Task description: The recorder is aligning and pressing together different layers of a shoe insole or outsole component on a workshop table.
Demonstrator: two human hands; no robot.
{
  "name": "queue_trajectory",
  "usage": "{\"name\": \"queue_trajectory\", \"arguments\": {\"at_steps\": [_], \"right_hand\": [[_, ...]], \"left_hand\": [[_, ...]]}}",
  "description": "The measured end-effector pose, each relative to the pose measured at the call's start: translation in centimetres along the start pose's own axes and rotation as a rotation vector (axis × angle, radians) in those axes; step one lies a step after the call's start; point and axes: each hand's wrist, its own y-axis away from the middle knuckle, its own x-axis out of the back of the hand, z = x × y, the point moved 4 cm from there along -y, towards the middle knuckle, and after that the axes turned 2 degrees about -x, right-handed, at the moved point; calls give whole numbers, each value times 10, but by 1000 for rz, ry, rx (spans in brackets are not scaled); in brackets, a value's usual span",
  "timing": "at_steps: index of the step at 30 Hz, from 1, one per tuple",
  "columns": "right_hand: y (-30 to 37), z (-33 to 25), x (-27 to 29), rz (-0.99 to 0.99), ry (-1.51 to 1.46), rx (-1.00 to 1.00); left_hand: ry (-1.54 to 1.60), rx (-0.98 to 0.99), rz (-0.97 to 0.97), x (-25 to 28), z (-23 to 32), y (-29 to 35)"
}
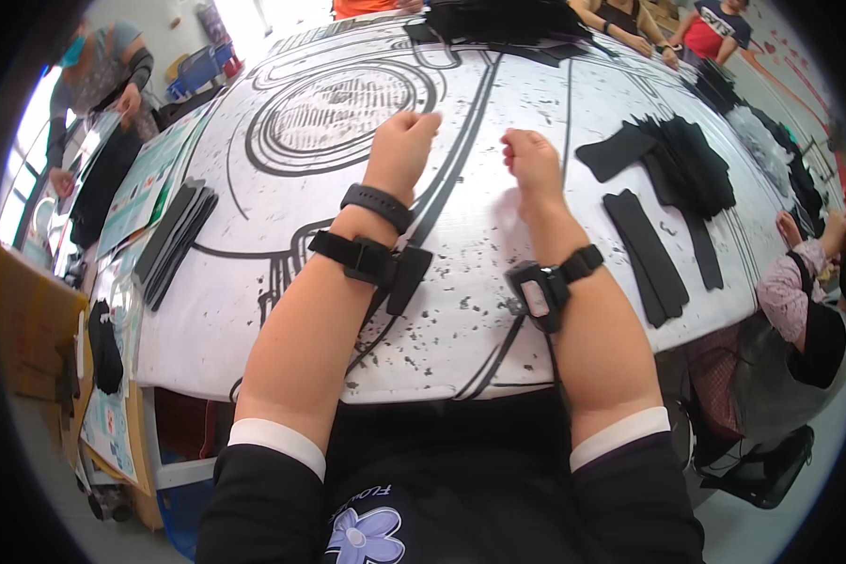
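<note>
Both my forearms reach over a white table [479,273] covered with black line drawing. My left hand [401,150] is closed in a fist above the drawn round shape, with nothing seen in it. To its right and a little apart, my right hand [533,167] has its fingers curled in, and nothing shows between them. Right of that hand lies a loose heap of black sock-like fabric pieces [691,164]. A flat, long black pair [645,254] rests just nearer. Left of my left forearm is a neat stack of dark grey and black strips [176,242].
A large black fabric pile [508,23] covers the far edge. People stand or sit around the table; one at the left [113,80] handles something. Cardboard boxes [38,320] and printed sheets [150,183] are on the left. A clear plastic bag [759,136] lies at the right edge.
</note>
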Motion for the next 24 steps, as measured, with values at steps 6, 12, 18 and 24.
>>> {"name": "queue_trajectory", "arguments": {"at_steps": [6, 12, 18, 24], "right_hand": [[0, 2, 5, 13, 26, -38], [-2, 5, 10, -2, 106, -4], [-7, 13, 10, -16, 315, 20], [-11, 11, 8, 15, 535, 165]], "left_hand": [[74, 215, 31, 15, -32, 2], [61, 206, -24, 13, -39, 2], [48, 193, 12, 17, -44, -1], [49, 207, -10, 17, -39, 1]]}}
